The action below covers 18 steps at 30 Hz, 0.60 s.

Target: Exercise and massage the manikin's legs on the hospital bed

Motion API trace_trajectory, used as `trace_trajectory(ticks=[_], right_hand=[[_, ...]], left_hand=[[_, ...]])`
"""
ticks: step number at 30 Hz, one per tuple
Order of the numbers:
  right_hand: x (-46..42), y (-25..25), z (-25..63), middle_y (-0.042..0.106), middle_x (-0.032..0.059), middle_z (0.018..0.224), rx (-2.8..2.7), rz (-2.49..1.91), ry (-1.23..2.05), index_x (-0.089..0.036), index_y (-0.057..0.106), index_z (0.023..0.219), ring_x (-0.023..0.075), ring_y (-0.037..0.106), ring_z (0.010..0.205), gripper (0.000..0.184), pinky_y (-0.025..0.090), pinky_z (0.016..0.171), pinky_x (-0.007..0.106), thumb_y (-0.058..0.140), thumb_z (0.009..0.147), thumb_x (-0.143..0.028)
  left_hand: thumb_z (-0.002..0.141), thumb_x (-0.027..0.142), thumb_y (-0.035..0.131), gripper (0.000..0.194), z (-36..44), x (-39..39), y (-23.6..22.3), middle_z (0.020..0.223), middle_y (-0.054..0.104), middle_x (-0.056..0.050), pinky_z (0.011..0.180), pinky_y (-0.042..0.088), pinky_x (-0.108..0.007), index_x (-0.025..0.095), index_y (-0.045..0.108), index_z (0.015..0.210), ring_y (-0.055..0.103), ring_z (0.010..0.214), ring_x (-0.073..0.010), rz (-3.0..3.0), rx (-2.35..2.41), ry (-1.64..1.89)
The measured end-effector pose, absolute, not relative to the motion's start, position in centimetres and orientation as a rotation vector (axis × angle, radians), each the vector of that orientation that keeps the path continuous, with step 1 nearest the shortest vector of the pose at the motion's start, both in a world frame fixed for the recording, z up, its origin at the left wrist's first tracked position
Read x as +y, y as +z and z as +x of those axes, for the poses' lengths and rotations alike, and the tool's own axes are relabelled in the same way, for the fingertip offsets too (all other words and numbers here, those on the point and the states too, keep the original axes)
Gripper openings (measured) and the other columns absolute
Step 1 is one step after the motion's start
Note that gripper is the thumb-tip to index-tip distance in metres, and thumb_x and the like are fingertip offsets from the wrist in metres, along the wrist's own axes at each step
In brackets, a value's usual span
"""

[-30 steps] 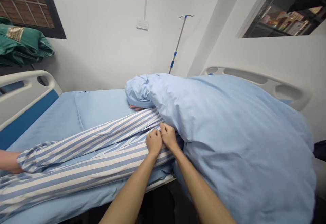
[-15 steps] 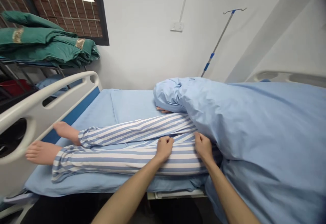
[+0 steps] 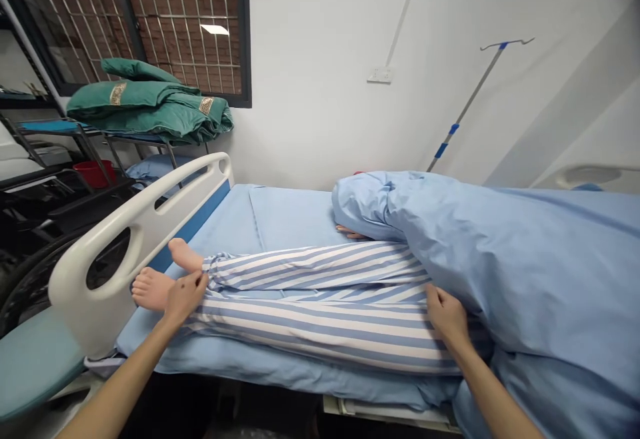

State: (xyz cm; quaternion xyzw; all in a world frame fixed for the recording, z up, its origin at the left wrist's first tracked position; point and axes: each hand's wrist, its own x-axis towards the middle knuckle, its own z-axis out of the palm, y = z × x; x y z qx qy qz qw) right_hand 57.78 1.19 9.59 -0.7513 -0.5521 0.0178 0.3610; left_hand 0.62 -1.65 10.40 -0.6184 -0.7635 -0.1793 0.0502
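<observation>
A figure lies on the bed in blue-and-white striped trousers (image 3: 320, 316), its smooth bare feet (image 3: 153, 289) pointing left. My left hand (image 3: 185, 298) is at the near ankle, fingers closed on the trouser leg's cuff. Up by the thigh, my right hand (image 3: 447, 316) is closed on the same trousers, close to the edge of a bunched light blue quilt (image 3: 530, 272). That quilt hides the upper body. Only the fingers of the figure's hand (image 3: 350, 232) show from beneath it.
A white footboard (image 3: 75, 279) stands at the bed's left end, with a wheelchair wheel (image 3: 20, 286) behind it. Light blue sheet (image 3: 295, 212) covers the mattress. Folded green quilts (image 3: 150, 109) are stacked below the barred window. An IV pole (image 3: 467, 102) leans by the wall.
My left hand has moved left from the knee area to the near ankle cuff. My right hand stays at the thigh. The camera view has shifted left.
</observation>
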Motion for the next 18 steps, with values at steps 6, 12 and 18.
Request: trace_trajectory(ticks=[6, 12, 18], right_hand=[[1.1, 9.8, 57.4, 0.05, 0.0039, 0.053, -1.5, -2.063, 0.026, -0.019, 0.044, 0.056, 0.0176, 0.047, 0.055, 0.042, 0.031, 0.051, 0.026, 0.026, 0.082, -0.047], [1.4, 10.5, 56.4, 0.065, 0.0115, 0.074, -1.714, -2.354, -0.02, -0.02, 0.058, 0.071, 0.0235, 0.056, 0.066, 0.043, 0.031, 0.055, 0.029, 0.024, 0.083, -0.044], [2.0, 10.9, 50.9, 0.064, 0.0094, 0.07, -1.901, -2.329, -0.117, -0.02, 0.057, 0.07, 0.0215, 0.058, 0.065, 0.041, 0.026, 0.053, 0.028, 0.026, 0.085, -0.042]], left_hand=[[0.083, 0.034, 0.033, 0.033, 1.7, -1.4, 7.6, 0.076, 0.067, -0.006, 0.061, 0.033, -0.026, 0.02, 0.061, 0.072, 0.059, 0.072, -0.0197, -1.921, -2.222, -0.434], [0.083, 0.031, 0.031, 0.034, 1.4, -1.2, 6.3, 0.074, 0.067, -0.008, 0.06, 0.033, -0.028, 0.018, 0.062, 0.077, 0.059, 0.071, -0.0219, -1.964, -2.111, -0.403], [0.084, 0.032, 0.029, 0.036, 1.0, -0.9, 5.4, 0.073, 0.067, -0.008, 0.059, 0.034, -0.029, 0.019, 0.062, 0.076, 0.059, 0.068, -0.0224, -1.957, -2.091, -0.468]])
